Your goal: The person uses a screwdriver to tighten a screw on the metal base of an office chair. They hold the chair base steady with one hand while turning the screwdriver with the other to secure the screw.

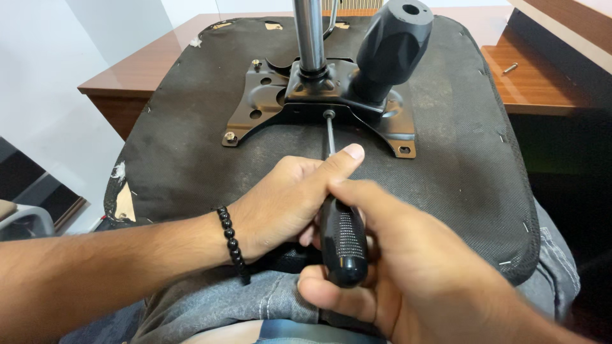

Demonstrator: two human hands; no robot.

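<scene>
An upturned chair seat (191, 146) with a black fabric underside rests on my lap. A black metal mechanism plate (268, 105) with a chrome gas-lift column (309, 32) and a black knob (392, 48) is bolted on it. Both hands hold a screwdriver (343, 239) with a black handle. My right hand (408, 267) wraps the handle. My left hand (287, 200), with a black bead bracelet on its wrist, steadies the shaft with the thumb along it. The tip sits on a screw (329, 114) at the plate's near edge.
A brown wooden desk (542, 83) stands behind the seat, with a loose screw (510, 67) on it at the right. A white wall (57, 64) is on the left. Staples line the seat's edge.
</scene>
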